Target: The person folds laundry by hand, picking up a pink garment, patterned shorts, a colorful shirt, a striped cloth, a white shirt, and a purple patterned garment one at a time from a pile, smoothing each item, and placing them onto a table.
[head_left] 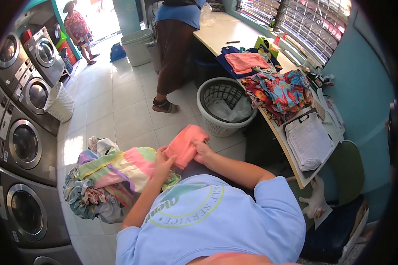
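Observation:
A coral-pink cloth (184, 145), apparently a small towel or garment, is stretched between my two hands in front of my lap. My left hand (163, 161) closes on its lower left side, while my right hand (201, 153) grips the right edge. Just left of my left hand lies a multicoloured pastel cloth (132, 165), draped over a heaped pile of laundry (102, 198). Whatever supports that pile is hidden by the fabric. Another coral cloth (244, 62) rests folded on dark blue fabric on the table (216, 27).
A white basket (219, 126) with clear plastic inside stands by the table. Patterned clothes (278, 92) and a clipboard with papers (308, 141) lie on the tabletop. Front-loading machines (24, 143) line the left. A person (177, 53) stands ahead; a cat (315, 198) is at right.

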### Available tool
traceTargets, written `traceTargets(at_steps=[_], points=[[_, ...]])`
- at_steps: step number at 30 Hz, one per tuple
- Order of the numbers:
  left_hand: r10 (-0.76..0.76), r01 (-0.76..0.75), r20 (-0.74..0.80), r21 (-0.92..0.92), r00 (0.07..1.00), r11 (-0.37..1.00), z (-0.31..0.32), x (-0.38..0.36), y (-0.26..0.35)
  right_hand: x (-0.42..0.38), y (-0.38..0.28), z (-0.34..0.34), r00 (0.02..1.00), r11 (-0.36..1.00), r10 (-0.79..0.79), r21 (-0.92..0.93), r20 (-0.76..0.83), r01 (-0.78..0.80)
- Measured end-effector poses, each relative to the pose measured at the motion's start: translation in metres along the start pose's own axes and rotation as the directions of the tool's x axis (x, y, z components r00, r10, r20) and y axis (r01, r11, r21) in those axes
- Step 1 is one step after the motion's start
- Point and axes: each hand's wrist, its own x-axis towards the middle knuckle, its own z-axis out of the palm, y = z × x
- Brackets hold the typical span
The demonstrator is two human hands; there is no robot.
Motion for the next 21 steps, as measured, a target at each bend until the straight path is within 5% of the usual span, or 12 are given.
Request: traceTargets(at_steps=[4,9,14,18,21], points=[[0.028,0.008,-0.201,0.177,0.979,0.984,-0.029,-0.013,0.009,0.025,-0.03,0.012,0.992,0.967,-0.072,-0.237,0.101,0.094],[0.008,-0.02,-0.329,-0.033,0.944,0.999,-0.072,-0.007,-0.003,-0.01,-0.164,0.112,0.892,0.817,-0.35,-0.373,0.284,0.44],[0.019,-0.007,-0.321,0.04,0.947,0.999,-0.07,-0.001,-0.009,0.018,-0.36,0.157,0.793,0.728,-0.595,-0.332,0.126,0.599],[0.039,-0.013,-0.302,0.089,0.952,0.996,-0.06,-0.007,-0.002,0.013,-0.403,0.134,0.417,0.426,-0.903,-0.364,-0.107,0.828],[0.059,-0.03,-0.3,0.099,0.952,0.995,-0.073,-0.003,-0.013,0.035,-0.387,0.098,0.326,0.231,-0.942,-0.551,0.08,0.802]])
